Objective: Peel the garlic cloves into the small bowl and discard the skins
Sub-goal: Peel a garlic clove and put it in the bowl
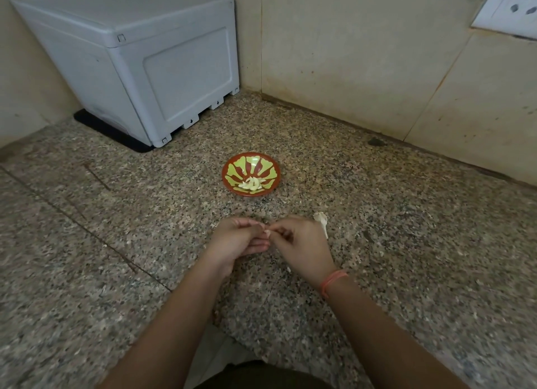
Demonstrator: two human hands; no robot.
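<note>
A small red and green bowl [251, 174] sits on the speckled granite counter [116, 243], with several peeled garlic cloves [252, 184] in its near side. Below it, my left hand [236, 242] and my right hand [302, 246] meet over the counter. Both pinch a small garlic clove [267, 231] between their fingertips; most of the clove is hidden by the fingers. A pale garlic piece with papery skin [322, 220] lies on the counter just behind my right hand.
A white plastic box [139, 60] stands on a black mat at the back left corner. Tiled walls close the back and right sides, with a wall socket [511, 8] at the top right. Small skin flakes dot the counter around my hands.
</note>
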